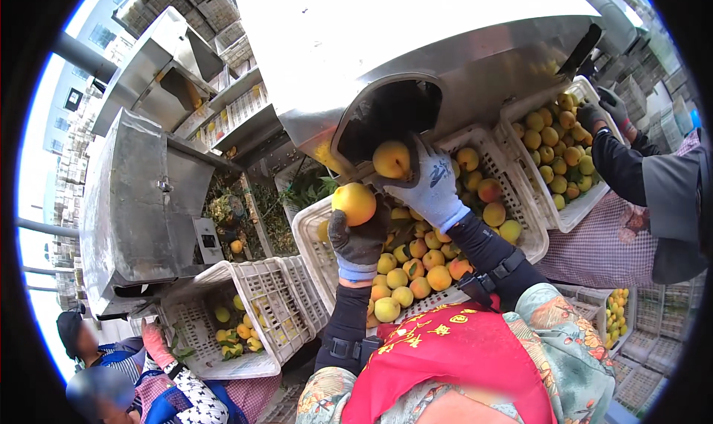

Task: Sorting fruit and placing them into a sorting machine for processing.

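Note:
My left hand [356, 240], in a dark-palmed knit glove, is closed on a large yellow-orange peach [354, 203]. To its right, my right hand [431, 180], in a light blue glove, grips another peach [392, 160] just in front of the dark opening [401, 108] of a metal machine. Below both hands stands a white plastic crate [536, 240] with many yellow and reddish peaches [439, 277] in it. My forearms reach over its near side.
At right, a co-worker's dark-gloved hands [605, 112] are at another peach crate [575, 216]. At lower left, a co-worker's pink glove [156, 344] touches a tilted crate [276, 342] of peaches and leaves. Metal housings [122, 201] and crate stacks [215, 12] stand beyond.

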